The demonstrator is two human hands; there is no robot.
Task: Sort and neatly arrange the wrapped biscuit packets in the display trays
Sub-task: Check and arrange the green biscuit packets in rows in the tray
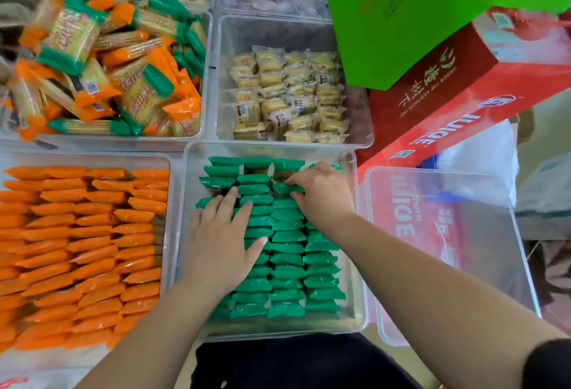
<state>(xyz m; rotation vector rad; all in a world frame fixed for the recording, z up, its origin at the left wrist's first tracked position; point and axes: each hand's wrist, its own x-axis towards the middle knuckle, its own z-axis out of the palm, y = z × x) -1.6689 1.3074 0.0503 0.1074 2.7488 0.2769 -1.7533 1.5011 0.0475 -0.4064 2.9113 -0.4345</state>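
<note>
A clear tray (355,265) in front of me holds several rows of green-wrapped biscuit packets (285,260) standing on edge. My left hand (224,234) lies flat with straight fingers pressing on the left rows. My right hand (319,192) pinches a green packet (282,188) near the tray's far right. To the left, another clear tray (165,160) holds neat rows of orange-wrapped packets (77,249). Behind it, a tray (205,129) is heaped with mixed orange and green packets (108,67).
A clear tray of small yellow wrapped cakes (287,95) stands behind the green tray. At right sit an empty clear bin (448,249), a red juice box (457,110) and a green carton (417,8). More snack trays line the back.
</note>
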